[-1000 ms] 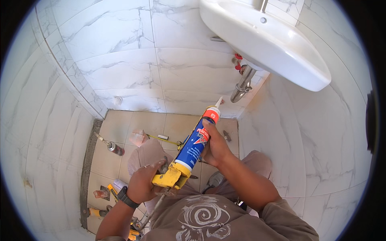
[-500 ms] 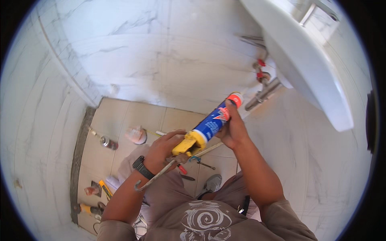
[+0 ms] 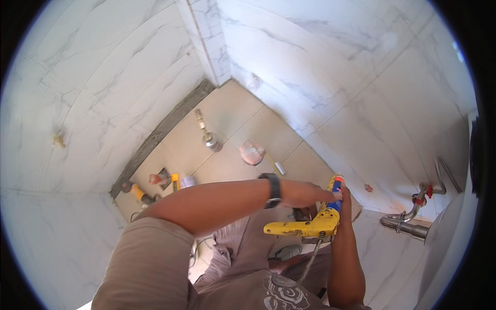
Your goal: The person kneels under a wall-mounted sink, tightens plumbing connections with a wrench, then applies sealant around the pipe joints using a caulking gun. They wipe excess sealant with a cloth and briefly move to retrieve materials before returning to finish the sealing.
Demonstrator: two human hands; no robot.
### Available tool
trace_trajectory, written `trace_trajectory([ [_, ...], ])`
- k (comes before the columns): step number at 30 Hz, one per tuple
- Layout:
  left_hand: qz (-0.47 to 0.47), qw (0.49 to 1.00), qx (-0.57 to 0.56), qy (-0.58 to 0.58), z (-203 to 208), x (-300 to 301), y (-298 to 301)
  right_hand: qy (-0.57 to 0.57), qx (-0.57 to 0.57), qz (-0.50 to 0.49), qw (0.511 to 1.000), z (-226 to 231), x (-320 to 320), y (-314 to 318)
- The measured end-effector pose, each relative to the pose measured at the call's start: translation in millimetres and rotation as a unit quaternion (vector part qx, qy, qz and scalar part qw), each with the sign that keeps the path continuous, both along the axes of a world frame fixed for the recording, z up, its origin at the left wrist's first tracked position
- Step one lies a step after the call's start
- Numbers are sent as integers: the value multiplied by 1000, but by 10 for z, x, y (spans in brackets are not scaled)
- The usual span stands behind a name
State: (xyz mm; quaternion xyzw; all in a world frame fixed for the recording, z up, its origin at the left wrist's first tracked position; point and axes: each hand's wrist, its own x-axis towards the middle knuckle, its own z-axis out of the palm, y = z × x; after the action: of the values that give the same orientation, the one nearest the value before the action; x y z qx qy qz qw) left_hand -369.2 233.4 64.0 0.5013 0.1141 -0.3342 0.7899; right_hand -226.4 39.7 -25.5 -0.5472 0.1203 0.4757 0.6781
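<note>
A yellow caulking gun (image 3: 305,226) with a blue sealant cartridge (image 3: 335,203) is in front of me, its handle pointing left and its metal rod running back toward my shirt. My right hand (image 3: 346,200) wraps the cartridge from its right side, near the red and yellow front end. Wearing a black watch (image 3: 270,190), my left arm crosses over from the left. My left hand (image 3: 305,194) is on the gun, one finger stretched onto the cartridge and the other fingers curled at the gun's side, partly hidden.
On the tiled floor lie a torch-topped canister (image 3: 211,140), a round pinkish tub (image 3: 252,153), a yellow-handled tool (image 3: 175,182) and a grinder-like power tool (image 3: 137,194). A metal pipe (image 3: 408,227) with red valve handles (image 3: 429,191) runs beside a white basin (image 3: 449,243) at the right.
My view has swung left toward the corner, so the basin shifts right. The caulking gun has turned with its handle to the left, and my left hand has moved forward toward the cartridge.
</note>
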Motion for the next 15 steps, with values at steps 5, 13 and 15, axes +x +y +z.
trace_trajectory([
  [5,-159,957,242,-26,301,-126,-524,109,-93,-110,983,200,-747,-421],
  [13,103,945,284,125,1686,-1946,-691,66,-227,279,931,1681,-1443,-502],
  [15,128,903,383,150,2056,-2686,-623,-64,-266,452,849,2160,-1501,-389],
])
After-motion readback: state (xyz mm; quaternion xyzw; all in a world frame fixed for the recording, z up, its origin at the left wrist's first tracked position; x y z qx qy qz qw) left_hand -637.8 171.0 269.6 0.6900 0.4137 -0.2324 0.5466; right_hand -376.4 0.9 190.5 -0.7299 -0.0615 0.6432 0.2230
